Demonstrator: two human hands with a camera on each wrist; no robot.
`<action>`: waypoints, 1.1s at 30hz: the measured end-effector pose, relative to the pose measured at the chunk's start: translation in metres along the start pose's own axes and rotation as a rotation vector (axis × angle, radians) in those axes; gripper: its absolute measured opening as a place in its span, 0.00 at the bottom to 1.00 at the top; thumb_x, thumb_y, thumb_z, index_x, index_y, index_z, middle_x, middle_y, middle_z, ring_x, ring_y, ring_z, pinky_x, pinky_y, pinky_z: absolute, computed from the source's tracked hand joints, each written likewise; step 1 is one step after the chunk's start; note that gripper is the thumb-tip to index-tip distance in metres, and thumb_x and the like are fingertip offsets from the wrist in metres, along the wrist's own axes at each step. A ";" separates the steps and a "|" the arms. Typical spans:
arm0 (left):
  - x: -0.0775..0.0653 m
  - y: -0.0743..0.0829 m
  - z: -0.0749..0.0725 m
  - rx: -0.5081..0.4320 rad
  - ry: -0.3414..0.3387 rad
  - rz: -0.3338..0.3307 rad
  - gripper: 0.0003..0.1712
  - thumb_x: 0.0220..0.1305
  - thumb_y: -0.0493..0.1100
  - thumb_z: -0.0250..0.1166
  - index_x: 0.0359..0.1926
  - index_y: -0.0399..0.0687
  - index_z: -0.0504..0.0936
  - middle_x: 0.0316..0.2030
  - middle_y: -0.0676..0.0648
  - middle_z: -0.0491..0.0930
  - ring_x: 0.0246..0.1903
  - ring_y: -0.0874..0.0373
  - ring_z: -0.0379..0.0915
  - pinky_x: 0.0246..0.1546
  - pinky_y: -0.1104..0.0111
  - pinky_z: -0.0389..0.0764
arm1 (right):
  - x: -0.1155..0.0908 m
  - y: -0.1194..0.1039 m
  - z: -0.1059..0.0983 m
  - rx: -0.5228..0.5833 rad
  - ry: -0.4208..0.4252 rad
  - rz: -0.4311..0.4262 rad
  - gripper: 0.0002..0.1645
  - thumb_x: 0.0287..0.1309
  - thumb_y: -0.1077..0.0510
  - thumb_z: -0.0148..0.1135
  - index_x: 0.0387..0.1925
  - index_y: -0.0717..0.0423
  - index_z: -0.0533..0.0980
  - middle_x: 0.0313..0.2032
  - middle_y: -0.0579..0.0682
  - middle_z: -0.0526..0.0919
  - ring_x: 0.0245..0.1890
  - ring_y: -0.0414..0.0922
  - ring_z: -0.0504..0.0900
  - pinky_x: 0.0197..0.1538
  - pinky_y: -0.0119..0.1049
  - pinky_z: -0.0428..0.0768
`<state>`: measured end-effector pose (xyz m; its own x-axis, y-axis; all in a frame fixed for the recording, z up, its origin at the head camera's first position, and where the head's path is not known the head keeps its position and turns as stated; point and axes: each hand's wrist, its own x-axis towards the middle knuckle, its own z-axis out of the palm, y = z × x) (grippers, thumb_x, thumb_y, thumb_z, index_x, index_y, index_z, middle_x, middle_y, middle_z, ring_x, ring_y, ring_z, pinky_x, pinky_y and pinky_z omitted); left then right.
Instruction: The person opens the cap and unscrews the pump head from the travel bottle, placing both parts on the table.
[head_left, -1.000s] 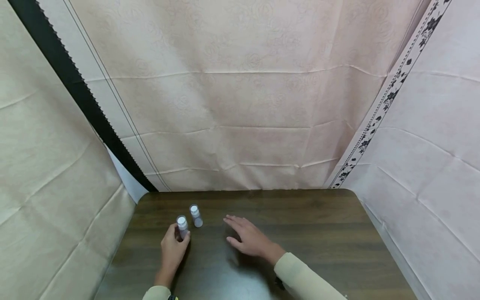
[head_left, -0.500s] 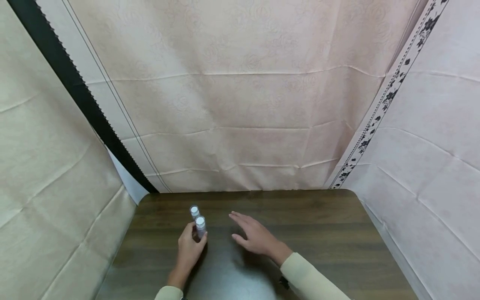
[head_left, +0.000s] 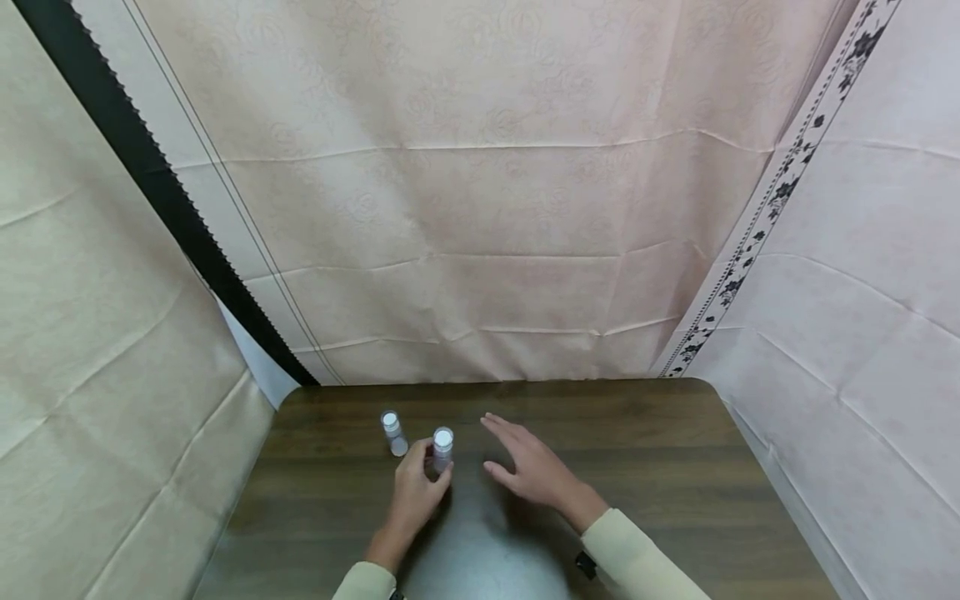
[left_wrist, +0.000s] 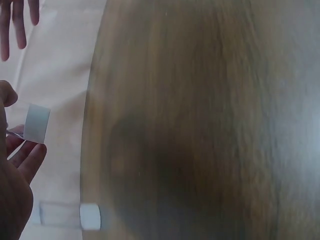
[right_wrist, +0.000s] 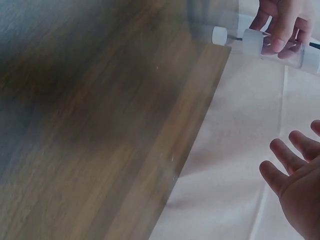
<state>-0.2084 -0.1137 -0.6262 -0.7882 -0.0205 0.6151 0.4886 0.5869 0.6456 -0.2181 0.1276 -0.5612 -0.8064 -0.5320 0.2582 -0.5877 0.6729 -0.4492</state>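
Observation:
A small clear bottle with a white cap [head_left: 442, 447] is pinched upright between the thumb and fingers of my left hand [head_left: 414, 496], over the left-middle of the table. The left wrist view shows its white cap [left_wrist: 37, 123] beyond the fingertips. A second clear bottle with a white cap [head_left: 394, 435] stands just left of and behind that hand, apart from it. To the right, my right hand [head_left: 542, 468] hovers with fingers extended and thumb spread, touching nothing. In the right wrist view the held bottle's clear body [right_wrist: 296, 54] shows through the left fingers.
The dark wood-grain table [head_left: 660, 467] has rounded back corners. Pale cloth [head_left: 510, 275] hangs behind it, with more cloth at both sides. A black band [head_left: 180, 217] edges the left cloth and a floral strip [head_left: 765, 221] the right.
My left hand has carried its bottle rightward, past the front of the standing bottle. My right hand has shifted slightly right and away from me, still extended. The second bottle has stayed put.

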 end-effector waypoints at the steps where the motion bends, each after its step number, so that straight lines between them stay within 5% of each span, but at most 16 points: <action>1: 0.000 0.003 0.002 -0.002 -0.017 0.005 0.26 0.47 0.28 0.79 0.48 0.34 0.79 0.40 0.40 0.83 0.39 0.48 0.85 0.41 0.59 0.88 | -0.001 0.002 -0.002 0.000 0.005 0.004 0.43 0.72 0.41 0.60 0.81 0.41 0.56 0.79 0.47 0.62 0.75 0.49 0.67 0.70 0.53 0.73; 13: 0.007 0.022 0.018 0.085 -0.141 0.082 0.26 0.49 0.33 0.80 0.50 0.41 0.81 0.43 0.45 0.82 0.41 0.53 0.82 0.43 0.59 0.87 | -0.018 0.020 -0.017 0.007 0.099 0.026 0.43 0.69 0.43 0.65 0.79 0.47 0.60 0.77 0.51 0.65 0.74 0.52 0.69 0.69 0.54 0.74; 22: 0.019 0.032 0.010 0.245 -0.245 0.139 0.26 0.52 0.39 0.80 0.52 0.45 0.82 0.43 0.50 0.81 0.41 0.58 0.78 0.41 0.64 0.86 | -0.022 0.025 -0.021 0.047 0.120 0.058 0.44 0.67 0.46 0.68 0.78 0.49 0.61 0.77 0.50 0.66 0.74 0.52 0.69 0.70 0.55 0.73; 33: 0.036 0.041 0.002 0.488 -0.371 0.235 0.23 0.56 0.44 0.78 0.53 0.46 0.84 0.42 0.49 0.80 0.40 0.56 0.74 0.40 0.62 0.80 | -0.022 0.032 -0.007 0.234 0.101 0.154 0.43 0.69 0.47 0.67 0.78 0.49 0.61 0.76 0.54 0.66 0.75 0.54 0.67 0.71 0.57 0.70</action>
<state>-0.2175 -0.0889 -0.5790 -0.8004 0.3825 0.4616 0.5064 0.8434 0.1793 -0.2192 0.1643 -0.5750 -0.8943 -0.3707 0.2504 -0.4363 0.5989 -0.6715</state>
